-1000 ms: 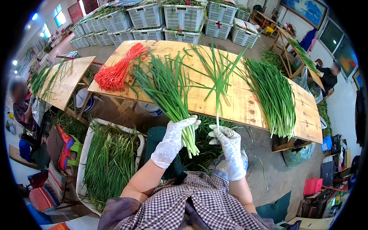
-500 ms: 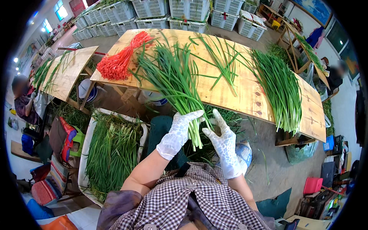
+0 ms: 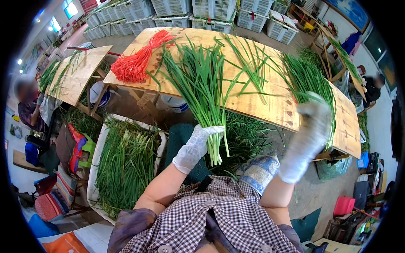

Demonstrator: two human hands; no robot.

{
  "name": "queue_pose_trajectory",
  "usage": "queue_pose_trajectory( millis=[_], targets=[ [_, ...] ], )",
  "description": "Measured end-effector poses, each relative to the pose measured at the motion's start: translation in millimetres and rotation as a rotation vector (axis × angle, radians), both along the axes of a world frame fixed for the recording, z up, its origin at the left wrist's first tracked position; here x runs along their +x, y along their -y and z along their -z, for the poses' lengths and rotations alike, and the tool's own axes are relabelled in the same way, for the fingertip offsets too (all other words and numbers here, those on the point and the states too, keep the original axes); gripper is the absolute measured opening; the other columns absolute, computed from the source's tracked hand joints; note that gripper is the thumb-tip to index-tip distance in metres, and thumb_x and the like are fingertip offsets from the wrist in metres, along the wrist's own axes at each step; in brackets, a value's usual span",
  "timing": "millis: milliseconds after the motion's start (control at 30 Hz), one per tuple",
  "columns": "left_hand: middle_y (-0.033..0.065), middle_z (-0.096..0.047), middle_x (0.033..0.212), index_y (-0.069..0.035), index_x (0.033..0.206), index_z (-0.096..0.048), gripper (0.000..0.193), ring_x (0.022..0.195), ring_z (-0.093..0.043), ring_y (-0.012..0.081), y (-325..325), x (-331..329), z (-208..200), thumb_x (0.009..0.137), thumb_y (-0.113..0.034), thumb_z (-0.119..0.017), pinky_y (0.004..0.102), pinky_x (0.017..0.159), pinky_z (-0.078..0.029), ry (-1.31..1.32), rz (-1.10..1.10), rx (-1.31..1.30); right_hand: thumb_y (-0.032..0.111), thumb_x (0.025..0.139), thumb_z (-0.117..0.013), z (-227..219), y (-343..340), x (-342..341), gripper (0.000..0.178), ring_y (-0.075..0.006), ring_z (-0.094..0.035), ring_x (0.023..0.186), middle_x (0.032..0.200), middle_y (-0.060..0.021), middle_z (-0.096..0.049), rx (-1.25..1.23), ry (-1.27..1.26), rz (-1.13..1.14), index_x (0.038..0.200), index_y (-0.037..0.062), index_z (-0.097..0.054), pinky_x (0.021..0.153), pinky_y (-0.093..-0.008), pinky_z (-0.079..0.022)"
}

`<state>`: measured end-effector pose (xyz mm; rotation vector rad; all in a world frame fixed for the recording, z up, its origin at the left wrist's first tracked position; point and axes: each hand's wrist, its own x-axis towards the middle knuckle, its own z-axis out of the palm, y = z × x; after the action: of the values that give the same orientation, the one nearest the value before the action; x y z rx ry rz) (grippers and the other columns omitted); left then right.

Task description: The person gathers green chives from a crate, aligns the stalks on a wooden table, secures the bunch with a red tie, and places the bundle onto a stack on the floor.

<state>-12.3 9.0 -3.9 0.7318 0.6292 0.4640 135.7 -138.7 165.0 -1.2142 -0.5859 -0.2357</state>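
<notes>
My left hand [image 3: 198,141], in a white glove, is closed around the lower stems of a bunch of green chives [image 3: 198,82] that fans out over the wooden table [image 3: 270,107]. My right hand [image 3: 310,135], also gloved and blurred by motion, is raised at the right, over the near end of a second pile of chives [image 3: 308,80] on the table; whether it holds any stems cannot be made out. A few loose chives [image 3: 249,59] lie across the table's middle. A heap of red ties [image 3: 135,61] sits at the table's left end.
A white tub of chives [image 3: 126,162] stands on the floor at my left. More greens [image 3: 244,139] lie under the table. White crates [image 3: 211,10] line the back. A seated person [image 3: 27,103] is beside a second table [image 3: 80,74] at left; another person [image 3: 373,86] sits far right.
My right hand has let go near the bunch and swung up to the right toward the second chive pile. My left hand keeps hold of the bunch, which has shifted little.
</notes>
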Motion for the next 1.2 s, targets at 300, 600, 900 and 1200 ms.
queue_pose_trajectory(
  millis=[300, 600, 900, 1200],
  targets=[
    [0.0065, -0.062, 0.081, -0.001, 0.101, -0.058, 0.023, 0.079, -0.065, 0.0218, -4.0, 8.1, -5.1, 0.079, -0.001, -0.067, 0.0331, 0.075, -0.056, 0.103, -0.034, -0.084, 0.032, 0.087, -0.063, 128.5, 62.9, 21.7, 0.029, -0.0165, -0.067, 0.077, 0.081, -0.0117, -0.07, -1.23, 0.018, -0.576, 0.09, 0.0053, -0.072, 0.074, -0.0317, -0.052],
    [0.015, -0.066, 0.096, 0.001, 0.11, -0.057, 0.029, 0.084, -0.067, 0.0259, 10.5, 16.5, 4.8, 0.083, -0.001, -0.066, 0.0379, 0.069, -0.058, 0.01, -0.056, -0.075, 0.024, 0.077, -0.078, 155.1, -25.4, -28.9, 0.033, -0.0108, -0.063, 0.069, 0.079, -0.0074, -0.07, -0.867, -0.438, -0.562, 0.098, -0.0004, -0.071, 0.066, -0.0272, -0.051],
    [0.0104, -0.065, 0.084, -0.002, 0.102, -0.056, 0.023, 0.079, -0.067, 0.0229, -1.3, 6.8, -19.9, 0.081, -0.002, -0.067, 0.0413, 0.082, -0.058, 0.312, -0.063, -0.115, 0.013, 0.079, -0.075, 116.8, -2.1, -7.1, 0.02, -0.0136, -0.065, 0.071, 0.086, -0.0102, -0.07, -0.96, -0.566, -1.166, 0.093, -0.0006, -0.07, 0.065, -0.0278, -0.055],
    [0.0037, -0.06, 0.078, -0.004, 0.094, -0.059, 0.014, 0.063, -0.06, 0.0159, 6.4, 19.0, -52.6, 0.083, -0.005, -0.067, 0.034, 0.072, -0.055, 0.169, -0.124, -0.064, 0.041, 0.083, -0.066, 138.0, -55.1, 116.1, 0.035, -0.028, -0.067, 0.071, 0.073, -0.0139, -0.068, -1.38, 0.574, 0.423, 0.078, 0.007, -0.07, 0.063, -0.0362, -0.053]
  ],
)
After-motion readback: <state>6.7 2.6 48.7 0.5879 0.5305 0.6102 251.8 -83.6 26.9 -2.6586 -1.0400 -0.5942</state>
